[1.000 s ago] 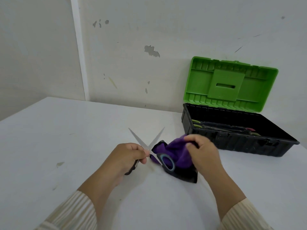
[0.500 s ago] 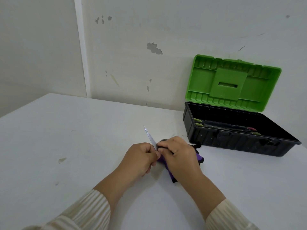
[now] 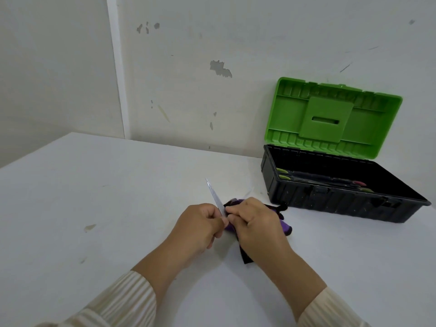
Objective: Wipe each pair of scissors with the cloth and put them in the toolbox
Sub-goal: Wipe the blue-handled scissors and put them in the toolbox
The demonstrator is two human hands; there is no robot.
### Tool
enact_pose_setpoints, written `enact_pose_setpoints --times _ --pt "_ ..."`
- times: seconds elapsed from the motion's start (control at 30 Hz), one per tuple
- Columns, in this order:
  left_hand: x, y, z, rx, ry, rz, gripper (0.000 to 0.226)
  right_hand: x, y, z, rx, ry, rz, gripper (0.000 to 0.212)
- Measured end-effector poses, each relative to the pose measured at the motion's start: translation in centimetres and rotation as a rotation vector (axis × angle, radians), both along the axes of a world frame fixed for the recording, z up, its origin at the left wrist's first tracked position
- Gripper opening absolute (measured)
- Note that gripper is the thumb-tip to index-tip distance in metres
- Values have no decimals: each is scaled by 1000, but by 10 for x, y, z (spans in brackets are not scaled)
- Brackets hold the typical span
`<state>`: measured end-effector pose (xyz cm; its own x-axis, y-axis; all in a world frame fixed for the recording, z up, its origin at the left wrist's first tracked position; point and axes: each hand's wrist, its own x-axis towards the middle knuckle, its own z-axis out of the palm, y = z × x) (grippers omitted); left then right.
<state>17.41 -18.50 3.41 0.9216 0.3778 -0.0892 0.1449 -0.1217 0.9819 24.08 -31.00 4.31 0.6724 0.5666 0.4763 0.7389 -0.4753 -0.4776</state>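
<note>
Two hands close together, both curled tight.

The left hand (image 3: 200, 223) is closed in a fist around the scissors (image 3: 215, 199), with its knuckles up and its thumb by the blade. The right hand (image 3: 254, 220) is closed on the cloth (image 3: 286, 228) and pinches it against the blade. The two hands touch at the fingertips. Both arms reach forward from striped sleeves and bend in toward each other.
</note>
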Motion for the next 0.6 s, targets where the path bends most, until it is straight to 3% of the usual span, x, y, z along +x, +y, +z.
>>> enact_pose_setpoints --times 0.1,0.23,0.33,0.37,0.47,0.53,0.6 --pt "0 1 0 0 5 4 33 5 -2 1 107 -6 -40 16" --pt "1 2 0 36 0 -3 30 -2 1 0 35 51 2 17" --pt "-1 5 0 76 1 -28 28 6 0 2 27 -152 -88 14" --pt "-1 5 1 87 12 -40 28 16 -5 2 75 -129 -163 14" --pt "-1 6 1 57 58 -69 29 39 -29 8 335 173 -356 15" --pt "-1 7 1 17 73 -68 30 35 -40 12 492 261 -366 18" --pt "-2 8 2 -18 90 -63 30 22 -35 15 449 230 -266 18"
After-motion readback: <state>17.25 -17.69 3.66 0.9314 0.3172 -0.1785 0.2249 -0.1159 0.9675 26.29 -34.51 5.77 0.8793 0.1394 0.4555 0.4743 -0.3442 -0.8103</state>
